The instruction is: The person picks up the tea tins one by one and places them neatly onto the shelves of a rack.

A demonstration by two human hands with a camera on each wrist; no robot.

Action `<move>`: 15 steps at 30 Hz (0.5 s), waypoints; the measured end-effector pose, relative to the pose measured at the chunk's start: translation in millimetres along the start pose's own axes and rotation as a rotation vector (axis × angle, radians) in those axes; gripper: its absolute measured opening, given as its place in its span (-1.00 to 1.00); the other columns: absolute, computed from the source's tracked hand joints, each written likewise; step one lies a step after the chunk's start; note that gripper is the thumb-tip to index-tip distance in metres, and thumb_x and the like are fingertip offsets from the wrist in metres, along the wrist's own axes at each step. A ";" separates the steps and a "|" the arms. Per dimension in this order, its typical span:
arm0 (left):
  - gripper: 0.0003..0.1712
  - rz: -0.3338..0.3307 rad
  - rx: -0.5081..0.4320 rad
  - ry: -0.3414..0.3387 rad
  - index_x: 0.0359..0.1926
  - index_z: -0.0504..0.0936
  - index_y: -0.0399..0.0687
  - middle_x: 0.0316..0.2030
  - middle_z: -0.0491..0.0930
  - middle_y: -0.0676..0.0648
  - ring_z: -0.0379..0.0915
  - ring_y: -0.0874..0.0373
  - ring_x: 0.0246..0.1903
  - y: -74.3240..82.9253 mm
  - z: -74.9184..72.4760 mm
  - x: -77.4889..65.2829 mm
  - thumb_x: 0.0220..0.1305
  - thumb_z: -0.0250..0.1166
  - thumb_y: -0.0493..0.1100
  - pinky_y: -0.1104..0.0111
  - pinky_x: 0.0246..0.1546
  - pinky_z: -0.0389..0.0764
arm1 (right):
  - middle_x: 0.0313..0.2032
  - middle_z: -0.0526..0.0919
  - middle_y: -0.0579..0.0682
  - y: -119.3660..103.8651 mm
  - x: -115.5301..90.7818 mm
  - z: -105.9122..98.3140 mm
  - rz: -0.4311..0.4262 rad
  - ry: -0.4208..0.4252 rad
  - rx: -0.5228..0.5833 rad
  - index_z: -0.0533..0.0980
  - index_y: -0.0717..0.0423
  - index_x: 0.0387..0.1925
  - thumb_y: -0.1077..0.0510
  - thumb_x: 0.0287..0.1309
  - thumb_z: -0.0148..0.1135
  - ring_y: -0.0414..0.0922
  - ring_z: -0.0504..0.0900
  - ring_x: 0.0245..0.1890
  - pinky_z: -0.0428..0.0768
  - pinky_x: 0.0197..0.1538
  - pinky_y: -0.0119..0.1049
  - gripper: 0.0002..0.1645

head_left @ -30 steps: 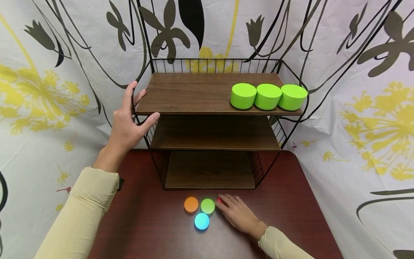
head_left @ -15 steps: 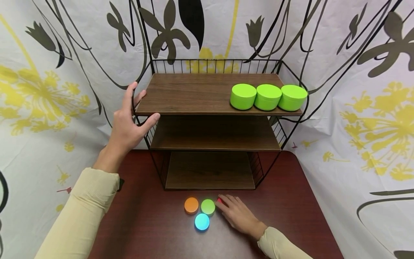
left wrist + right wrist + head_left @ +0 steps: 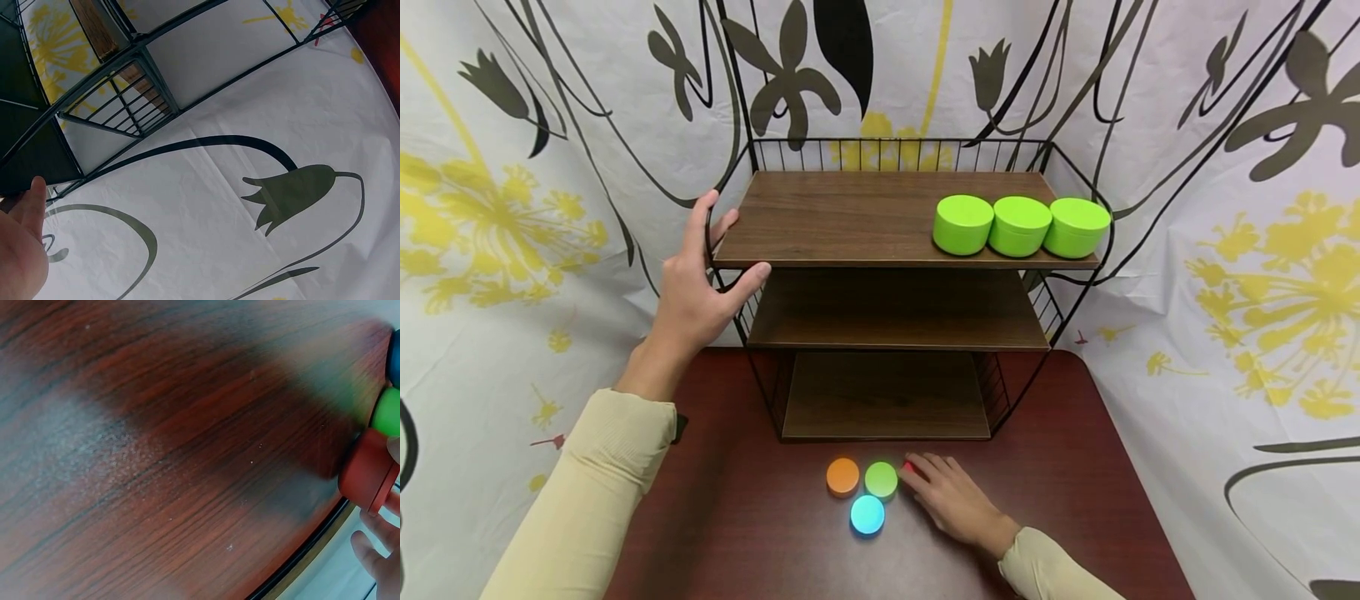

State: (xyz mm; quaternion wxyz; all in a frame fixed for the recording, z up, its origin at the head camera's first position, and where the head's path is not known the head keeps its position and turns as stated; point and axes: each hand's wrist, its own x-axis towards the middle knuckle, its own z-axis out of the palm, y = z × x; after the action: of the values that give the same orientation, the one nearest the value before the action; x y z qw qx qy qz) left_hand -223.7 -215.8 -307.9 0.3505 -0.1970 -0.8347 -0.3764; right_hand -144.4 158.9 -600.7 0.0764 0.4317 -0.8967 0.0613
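My left hand grips the left side of the black wire shelf rack at its top board, thumb in front and fingers around the frame. In the left wrist view, part of that hand shows beside the rack's dark wire side. Down on the table, my right hand holds a small round red container between thumb and fingers, mostly covering it in the head view. Beside it stand a green container, an orange one and a blue one.
Three larger lime-green round tubs stand in a row at the right of the top board. The middle board and bottom board lie below. A dark red wood table carries the rack, with a flower-patterned cloth around it.
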 end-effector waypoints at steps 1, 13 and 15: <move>-0.01 0.000 0.000 -0.001 0.53 0.11 0.00 0.28 0.49 -0.07 0.47 -0.06 0.21 0.0 0.0 0.0 0.21 0.40 0.09 0.05 0.19 0.42 | 0.24 0.49 0.05 -0.2 0.1 -0.5 0.001 -0.001 0.003 0.45 -0.11 0.30 0.13 0.34 0.23 0.04 0.51 0.16 0.55 0.03 0.04 -0.49; -0.01 0.002 -0.014 0.003 0.53 0.11 0.01 0.28 0.49 -0.07 0.47 -0.05 0.22 0.2 0.6 0.3 0.21 0.40 0.10 0.07 0.20 0.41 | 0.23 0.50 0.08 -2.0 -0.1 2.6 -0.020 0.036 -0.003 0.45 -0.08 0.30 0.13 0.27 0.30 0.07 0.53 0.13 0.57 -0.01 0.09 -0.44; -0.01 0.003 -0.010 0.004 0.53 0.12 0.00 0.28 0.50 -0.07 0.47 -0.05 0.22 -0.4 0.6 0.1 0.21 0.40 0.10 0.06 0.19 0.41 | 0.23 0.51 0.07 -2.0 0.2 3.1 -0.023 0.039 -0.001 0.45 -0.08 0.30 0.14 0.27 0.30 0.07 0.53 0.13 0.57 -0.01 0.09 -0.43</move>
State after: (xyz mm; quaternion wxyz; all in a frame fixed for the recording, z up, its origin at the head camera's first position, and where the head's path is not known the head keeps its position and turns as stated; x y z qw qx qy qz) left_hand -224.3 -215.5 -308.3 0.3517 -0.1993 -0.8318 -0.3804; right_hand -143.3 157.0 -603.6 0.0949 0.4408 -0.8900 0.0684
